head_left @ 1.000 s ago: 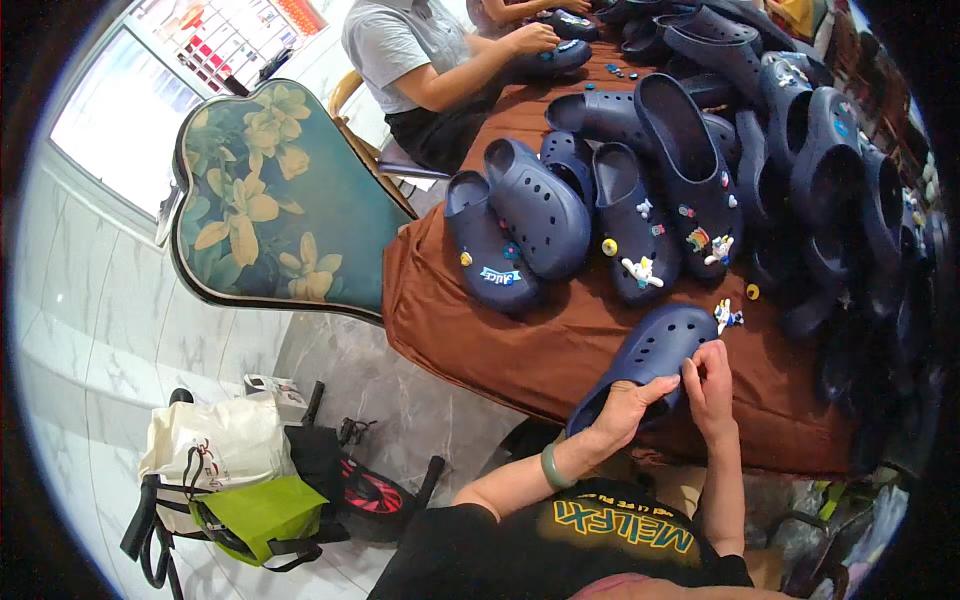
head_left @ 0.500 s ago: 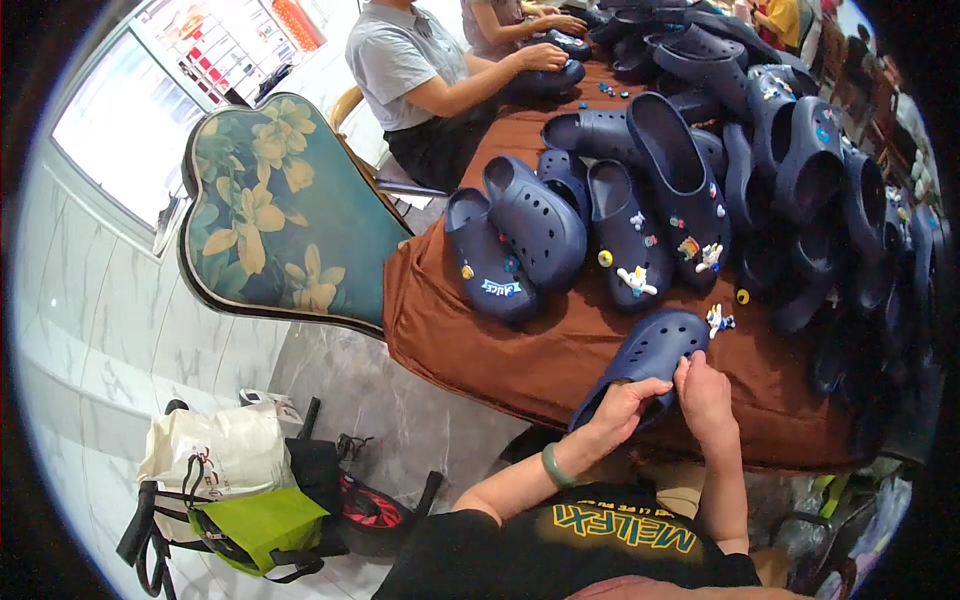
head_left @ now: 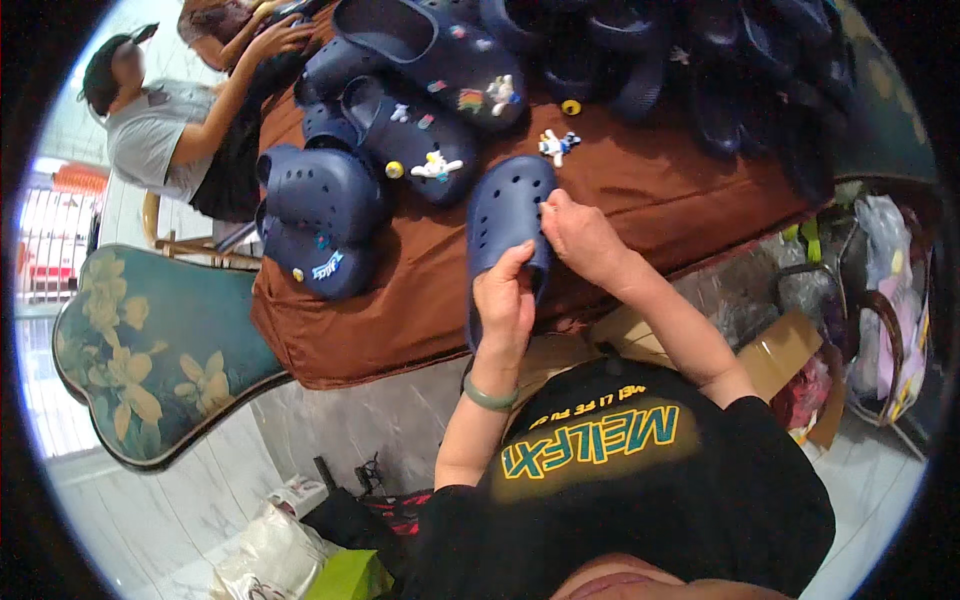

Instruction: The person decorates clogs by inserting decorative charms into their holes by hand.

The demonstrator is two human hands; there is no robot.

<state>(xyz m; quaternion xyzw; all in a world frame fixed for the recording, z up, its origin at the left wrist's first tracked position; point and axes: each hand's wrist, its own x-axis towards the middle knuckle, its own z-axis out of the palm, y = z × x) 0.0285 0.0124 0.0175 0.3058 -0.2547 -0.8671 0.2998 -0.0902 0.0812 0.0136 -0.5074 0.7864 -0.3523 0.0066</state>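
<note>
A navy blue clog (head_left: 503, 212) with rows of round holes is held over the table's near edge, toe pointing away. My left hand (head_left: 505, 300) grips it by the foot opening, thumb on the outside and fingers reaching inside. At the right side of the toe, by the holes, my right hand (head_left: 582, 238) is closed in a pinch; whatever is between its fingertips is hidden. Just past the toe lie a white and blue figure charm (head_left: 558, 147) and a round yellow charm (head_left: 571, 107). A navy clog with charms (head_left: 408, 140) stands to the left.
A brown cloth (head_left: 680, 195) covers the table. More navy clogs (head_left: 320, 195) sit at the left, and a dark heap of clogs (head_left: 700, 70) fills the far right. A flowered chair back (head_left: 165, 350) juts in at left. Beyond, another person (head_left: 165, 130) works at the table.
The whole view has swung round, shifting the table and chair in the picture. Both hands stay at the same clog, whose toe now points more directly away.
</note>
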